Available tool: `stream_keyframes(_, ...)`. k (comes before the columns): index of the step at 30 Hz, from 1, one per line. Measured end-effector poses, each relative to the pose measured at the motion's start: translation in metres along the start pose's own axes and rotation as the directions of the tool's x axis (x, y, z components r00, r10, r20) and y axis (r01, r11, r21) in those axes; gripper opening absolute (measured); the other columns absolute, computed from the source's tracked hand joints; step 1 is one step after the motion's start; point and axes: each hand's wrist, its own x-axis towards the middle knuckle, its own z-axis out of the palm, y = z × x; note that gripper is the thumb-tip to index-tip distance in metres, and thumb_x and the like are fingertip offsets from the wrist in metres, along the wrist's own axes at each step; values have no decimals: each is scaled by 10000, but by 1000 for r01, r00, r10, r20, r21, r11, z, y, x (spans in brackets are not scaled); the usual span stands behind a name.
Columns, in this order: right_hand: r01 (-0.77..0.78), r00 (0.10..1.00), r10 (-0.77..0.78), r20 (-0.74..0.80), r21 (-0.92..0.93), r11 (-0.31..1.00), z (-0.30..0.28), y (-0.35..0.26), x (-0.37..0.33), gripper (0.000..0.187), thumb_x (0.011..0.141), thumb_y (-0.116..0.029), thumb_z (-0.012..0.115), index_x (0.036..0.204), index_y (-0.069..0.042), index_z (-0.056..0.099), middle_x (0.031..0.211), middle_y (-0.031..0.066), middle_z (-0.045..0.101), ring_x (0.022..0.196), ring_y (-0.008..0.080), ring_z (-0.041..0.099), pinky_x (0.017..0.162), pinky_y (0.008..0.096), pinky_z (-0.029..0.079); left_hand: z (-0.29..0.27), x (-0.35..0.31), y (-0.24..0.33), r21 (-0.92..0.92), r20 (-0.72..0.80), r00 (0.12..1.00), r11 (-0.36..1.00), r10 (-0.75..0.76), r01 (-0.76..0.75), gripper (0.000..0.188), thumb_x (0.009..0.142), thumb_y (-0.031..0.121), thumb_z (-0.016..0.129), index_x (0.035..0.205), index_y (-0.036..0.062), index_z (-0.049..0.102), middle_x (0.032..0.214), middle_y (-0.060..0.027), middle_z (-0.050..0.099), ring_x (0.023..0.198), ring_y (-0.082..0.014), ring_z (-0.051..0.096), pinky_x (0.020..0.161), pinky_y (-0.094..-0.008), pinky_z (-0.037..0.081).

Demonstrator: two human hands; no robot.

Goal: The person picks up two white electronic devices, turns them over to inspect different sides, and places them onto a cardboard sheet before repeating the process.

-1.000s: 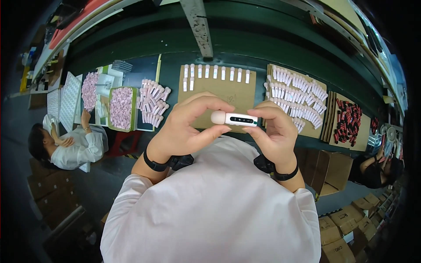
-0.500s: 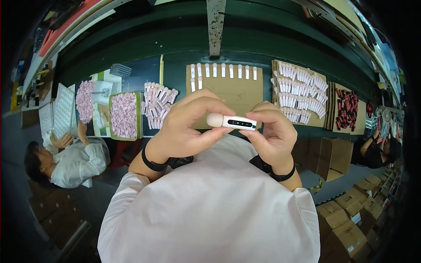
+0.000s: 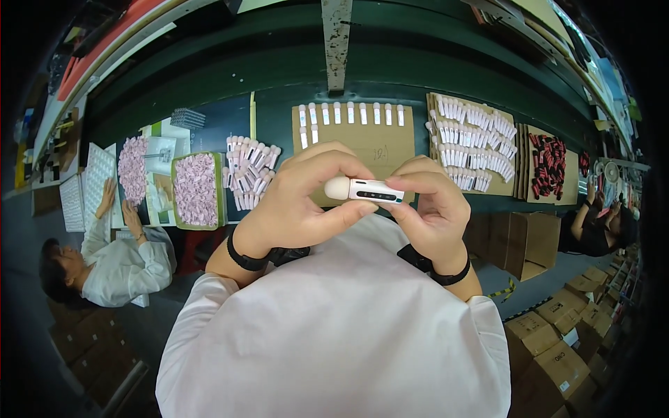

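Between my two hands is a small white wand massager with a round beige head and a black button strip, lying sideways. My left hand pinches it near the head end with thumb and fingers. At its other end, by a small green spot, my right hand grips it between thumb and forefinger. Beyond them lies a cardboard sheet, partly hidden by my hands. Similar massagers stand in a spaced row along its far edge, with a couple more below at the left.
To the left are a heap of massagers, a green tray of pale pink parts and a co-worker. On the right, massagers in rows cover stacked cardboard, beside red-and-black pieces. An open carton stands below the table edge.
The massager has rolled slightly in my fingers, so its black strip faces lower and a small dark slot shows above it. The co-worker's hands at the left have shifted.
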Motion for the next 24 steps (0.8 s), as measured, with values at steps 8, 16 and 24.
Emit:
stream_keyframes(8,-156,987,159,-17,95,983,1,3,-6,251,796,47,676,1034,65,596,951,125,594,837,172,568,732,268,463,8,0,-7,116,-11,1000,993,19,-18,231,741,56,701,952,-4,625,883,-104,644,825,-230,599,870,-371,474)
stream_keyframes(16,-161,986,163,-36,59,985,3,8,-9,215,846,13,650,1043,73,588,963,102,596,858,141,566,750,252,472,10,1,-14,166,-23,998,984,63,-59,193,749,24,683,933,9,626,885,-101,649,810,-235,602,843,-359,484)
stream_keyframes(24,-380,916,393,-80,142,914,1,23,-1,185,881,-16,622,1055,47,610,969,65,601,845,91,554,732,226,465,15,8,-26,118,-94,989,985,-114,125,150,779,66,679,908,9,627,832,-94,635,755,-206,605,682,-286,461)
